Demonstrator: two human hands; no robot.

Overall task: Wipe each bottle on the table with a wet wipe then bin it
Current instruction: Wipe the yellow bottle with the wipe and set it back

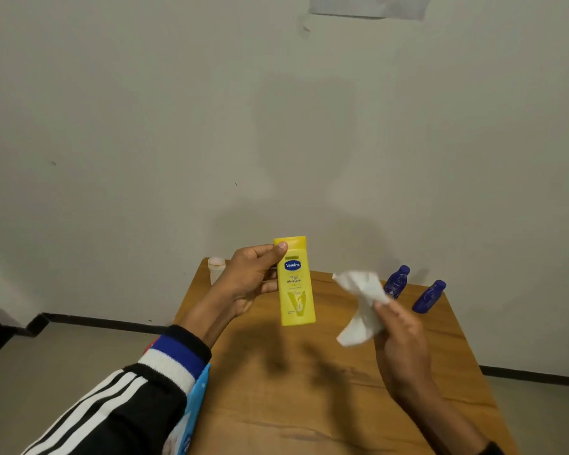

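Observation:
My left hand (248, 279) grips a yellow lotion bottle (297, 290) upright above the wooden table (309, 405), thumb across its cap end and fingers behind it. My right hand (403, 333) pinches a crumpled white wet wipe (362, 307), held in the air to the right of the bottle and apart from it. Two small blue bottles (397, 281) (429, 296) stand at the table's far right. A small pale bottle (216, 268) stands at the far left corner, partly behind my left hand.
A blue wipes packet (191, 418) lies at the table's left edge under my left sleeve. The table stands against a plain wall, with bare floor on both sides. No bin is in view.

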